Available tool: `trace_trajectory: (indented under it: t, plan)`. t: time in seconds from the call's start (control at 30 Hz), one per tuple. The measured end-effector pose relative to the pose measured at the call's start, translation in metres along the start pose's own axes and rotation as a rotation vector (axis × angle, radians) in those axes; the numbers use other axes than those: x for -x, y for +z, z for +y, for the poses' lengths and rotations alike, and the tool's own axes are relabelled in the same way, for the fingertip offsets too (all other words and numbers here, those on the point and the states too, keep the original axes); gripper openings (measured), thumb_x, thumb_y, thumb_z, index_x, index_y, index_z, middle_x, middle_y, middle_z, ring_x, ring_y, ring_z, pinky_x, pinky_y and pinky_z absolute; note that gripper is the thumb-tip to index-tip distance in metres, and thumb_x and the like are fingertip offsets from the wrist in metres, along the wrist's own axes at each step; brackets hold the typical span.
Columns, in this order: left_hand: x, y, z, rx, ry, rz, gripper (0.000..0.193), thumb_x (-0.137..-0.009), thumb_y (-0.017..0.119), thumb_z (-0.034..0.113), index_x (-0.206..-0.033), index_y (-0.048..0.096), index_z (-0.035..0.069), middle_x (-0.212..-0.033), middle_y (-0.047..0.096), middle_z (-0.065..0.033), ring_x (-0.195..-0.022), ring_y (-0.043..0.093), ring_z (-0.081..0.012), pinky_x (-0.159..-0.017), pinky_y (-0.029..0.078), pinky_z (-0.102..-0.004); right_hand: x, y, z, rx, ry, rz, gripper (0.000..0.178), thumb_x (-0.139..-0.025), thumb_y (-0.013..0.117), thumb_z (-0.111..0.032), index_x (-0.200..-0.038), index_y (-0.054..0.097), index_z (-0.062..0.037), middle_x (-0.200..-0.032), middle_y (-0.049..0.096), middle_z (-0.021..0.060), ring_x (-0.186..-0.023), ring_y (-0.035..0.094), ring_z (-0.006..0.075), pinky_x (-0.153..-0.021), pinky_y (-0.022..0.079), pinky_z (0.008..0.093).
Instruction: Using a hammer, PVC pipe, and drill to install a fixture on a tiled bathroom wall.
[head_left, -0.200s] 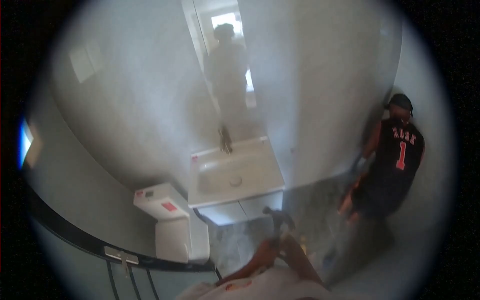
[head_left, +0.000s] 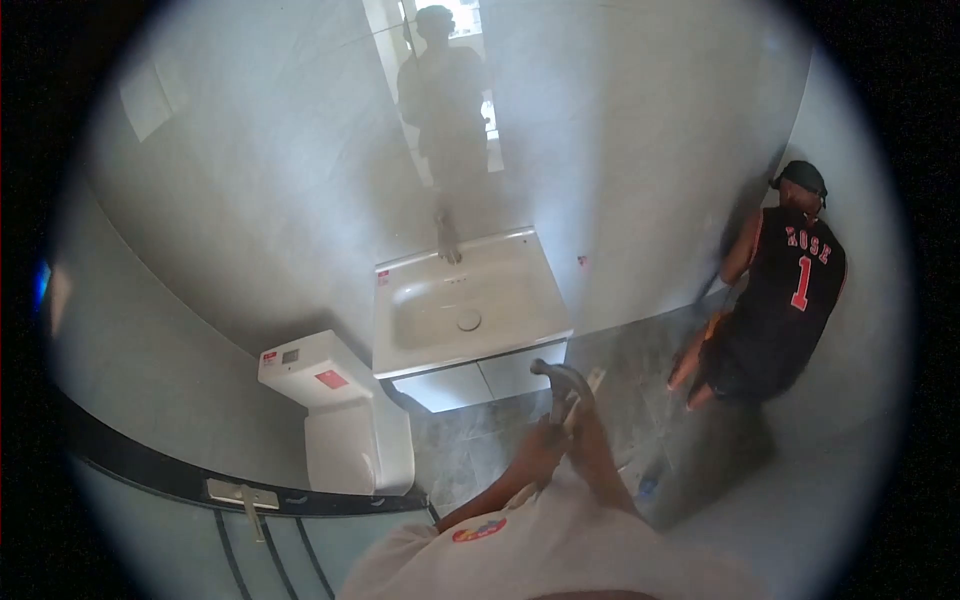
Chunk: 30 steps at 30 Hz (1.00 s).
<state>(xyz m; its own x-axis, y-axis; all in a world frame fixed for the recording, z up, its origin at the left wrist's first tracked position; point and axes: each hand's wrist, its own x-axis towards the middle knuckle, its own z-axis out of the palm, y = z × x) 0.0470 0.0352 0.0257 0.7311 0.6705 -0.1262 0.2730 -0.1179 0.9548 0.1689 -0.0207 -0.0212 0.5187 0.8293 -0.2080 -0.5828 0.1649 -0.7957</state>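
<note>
A claw hammer (head_left: 563,377) with a dark metal head is held up in front of me, its head in front of the right end of the sink cabinet. Closed around its handle, just below the head, is my left hand (head_left: 541,447). My right hand (head_left: 583,418) sits close against it on the right, with fingers bent at the hammer. A small pale piece (head_left: 597,380) shows beside the right fingers; its kind is unclear. The handle's lower part is hidden by my hands.
Ahead is a white sink (head_left: 430,345) on a cabinet (head_left: 445,388). A toilet (head_left: 330,440) stands left, near a dark-framed door with a handle (head_left: 243,495). At right, a person (head_left: 790,290) in a dark jersey bends toward the wall. A blue item (head_left: 648,486) lies on the floor.
The view has tilted downward, so the sink and toilet sit higher in the picture. My hands and the hammer have come up, and the hammer shows more sharply.
</note>
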Motion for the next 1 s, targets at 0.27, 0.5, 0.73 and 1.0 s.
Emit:
trace_trajectory:
  t: [0.27, 0.5, 0.73, 1.0]
  plan:
    - [-0.03, -0.061, -0.043, 0.242, -0.227, 0.035, 0.034, -0.086, 0.067, 0.032, -0.083, 0.061, -0.001, -0.066, 0.058, -0.0038, -0.053, 0.054, -0.0133, -0.05, 0.042, -0.03, -0.029, -0.019, -0.037, -0.062, -0.09, 0.146, 0.029, -0.098, 0.052, -0.041, -0.11, 0.045, -0.0157, -0.074, 0.054, 0.0029, -0.063, 0.055, 0.0155, -0.056, 0.049, 0.0332]
    - [-0.023, -0.081, -0.043, -0.022, -0.309, 0.301, 0.042, -0.085, 0.069, 0.039, -0.071, 0.055, 0.002, -0.061, 0.059, -0.0062, -0.048, 0.057, -0.0164, -0.049, 0.046, -0.0334, -0.013, -0.002, 0.014, -0.203, 0.105, 0.064, 0.026, -0.101, 0.044, -0.039, -0.109, 0.041, -0.0145, -0.071, 0.05, 0.0035, -0.06, 0.052, 0.0172, -0.059, 0.048, 0.0338]
    - [-0.078, -0.116, -0.013, 0.137, -0.024, 0.403, 0.028, -0.091, 0.064, 0.028, -0.085, 0.052, 0.004, -0.063, 0.055, -0.0031, -0.053, 0.057, -0.013, -0.051, 0.047, -0.0297, -0.179, -0.014, -0.015, 0.633, -0.304, -0.084, 0.026, -0.1, 0.048, -0.03, -0.116, 0.046, -0.0094, -0.073, 0.052, 0.0031, -0.064, 0.05, 0.0137, -0.061, 0.044, 0.0303]
    - [-0.129, -0.086, -0.031, 0.149, -0.096, 0.834, 0.027, -0.095, 0.058, 0.029, -0.096, 0.047, 0.005, -0.063, 0.047, -0.0011, -0.044, 0.044, -0.009, -0.041, 0.039, -0.0266, -0.337, 0.008, -0.16, 1.172, -0.568, -0.287, 0.034, -0.096, 0.054, -0.033, -0.113, 0.047, -0.0046, -0.084, 0.062, 0.0191, -0.08, 0.063, 0.0367, -0.07, 0.049, 0.0431]
